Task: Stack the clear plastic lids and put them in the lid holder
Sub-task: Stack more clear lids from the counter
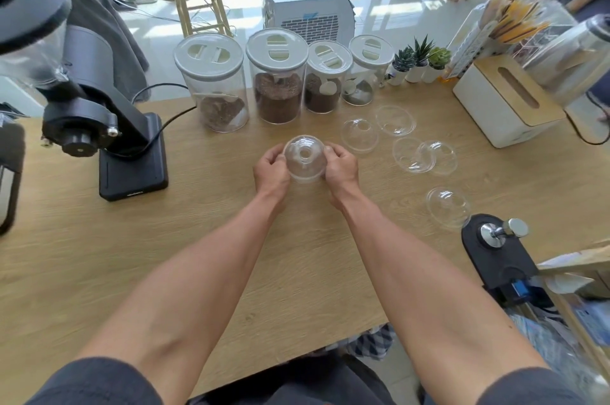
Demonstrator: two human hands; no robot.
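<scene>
A stack of clear dome lids is held over the middle of the wooden table, its top hole facing me. My left hand grips its left side and my right hand grips its right side. Loose clear lids lie to the right: one dome-up lid, one upturned lid, two overlapping lids, and a single lid nearer the table's right edge. I cannot make out a lid holder with certainty.
Several clear canisters with white tops stand in a row behind the lids. A black grinder stands at the left, a white tissue box at the right, a black tamping stand at the near right. Small potted plants stand at the back.
</scene>
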